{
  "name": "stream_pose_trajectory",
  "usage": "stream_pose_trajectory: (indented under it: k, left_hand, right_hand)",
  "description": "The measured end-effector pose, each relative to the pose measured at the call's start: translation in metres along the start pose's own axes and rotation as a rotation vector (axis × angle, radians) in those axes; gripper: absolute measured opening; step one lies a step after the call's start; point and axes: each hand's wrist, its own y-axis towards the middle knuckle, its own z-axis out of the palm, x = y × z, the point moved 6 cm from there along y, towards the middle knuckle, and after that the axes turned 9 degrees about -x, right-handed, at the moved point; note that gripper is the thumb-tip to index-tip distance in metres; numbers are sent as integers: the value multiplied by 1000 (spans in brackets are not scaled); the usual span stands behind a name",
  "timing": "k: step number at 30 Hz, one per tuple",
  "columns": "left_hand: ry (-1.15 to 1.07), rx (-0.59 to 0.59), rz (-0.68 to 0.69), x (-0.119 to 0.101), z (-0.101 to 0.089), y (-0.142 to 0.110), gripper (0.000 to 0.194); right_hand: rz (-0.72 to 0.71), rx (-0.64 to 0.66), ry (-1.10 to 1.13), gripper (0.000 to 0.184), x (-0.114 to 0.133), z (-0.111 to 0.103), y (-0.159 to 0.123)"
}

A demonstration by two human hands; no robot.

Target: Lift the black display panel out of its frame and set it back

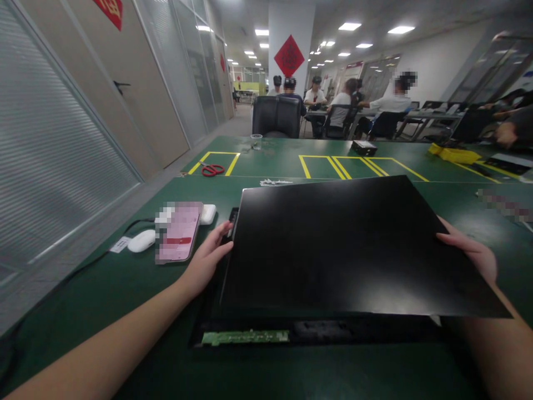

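From my seat I have a green table [216,191] across the near scene; beyond its far edge stands a black chair [277,115]; the black panel [333,250] lies over a black frame [333,329] at the table's near middle, its right side raised and tilted, its near right corner above my right forearm.

My right hand [470,250] is closed on the panel's right edge, thumb on top, fingers hidden beneath; my left hand [214,255] is half open, thumb and fingertips at the left edge, and I cannot tell how firmly it grips.

A green board [245,336] shows along the frame's near left; a phone [183,228] lies left of the left hand; red scissors [213,170] lie farther off; a small white case [208,214] sits just beside the phone.
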Motion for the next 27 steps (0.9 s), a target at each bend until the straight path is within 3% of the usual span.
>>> stream_pose_trajectory:
  k: [4,7,10,13,17,27]
  left_hand:
    - [127,49,82,3,-5,2,65]
    - [259,146,240,-2,-5,0,49]
    - [415,335,397,-8,1,-9,36]
    - [544,447,488,-10,5,-17,30]
    - [655,445,519,-9,8,-17,29]
    - [718,428,504,0,10,-10,30]
  right_hand:
    - [-122,-148,65,32,14,-19,9]
    - [-247,-324,76,24,19,-36,13]
    - [-236,-439,107,25,15,-38,15]
    - [-181,-459,254,23,10,-28,17]
    - [-163,-414,374,22,8,-19,21]
    - [-284,-635,510,20,18,-50,34]
